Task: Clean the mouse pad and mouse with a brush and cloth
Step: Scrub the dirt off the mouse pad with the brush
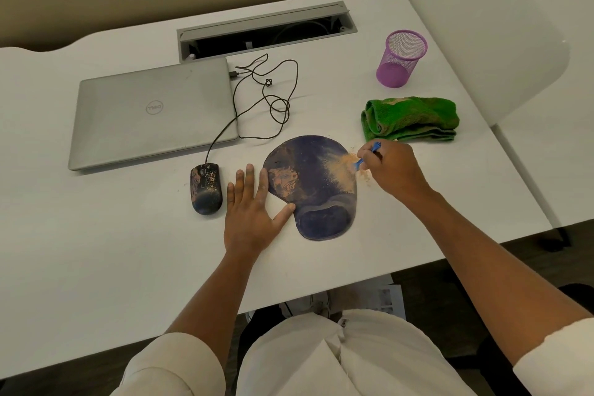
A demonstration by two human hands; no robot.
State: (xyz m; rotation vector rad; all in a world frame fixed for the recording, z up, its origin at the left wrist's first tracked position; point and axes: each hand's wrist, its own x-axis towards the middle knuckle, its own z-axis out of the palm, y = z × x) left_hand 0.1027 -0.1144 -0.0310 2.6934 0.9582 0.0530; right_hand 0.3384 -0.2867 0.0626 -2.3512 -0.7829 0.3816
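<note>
A dark blue mouse pad (313, 183) with a wrist rest lies on the white desk, smeared with orange dust. Most of the dust is piled at its right edge. My right hand (393, 169) grips a small blue brush (366, 156) whose tip meets that dust pile. My left hand (252, 207) lies flat on the desk with straight fingers, its thumb and forefinger touching the pad's left edge. A dusty black wired mouse (206, 188) sits to the left of that hand. A folded green cloth (409, 119) lies behind my right hand.
A closed grey laptop (154, 112) sits at the back left, with the mouse cable (273, 96) looped beside it. A purple mesh cup (401, 58) stands behind the cloth. An open cable tray (266, 30) runs along the desk's back. The desk's edge (501, 239) is near on the right.
</note>
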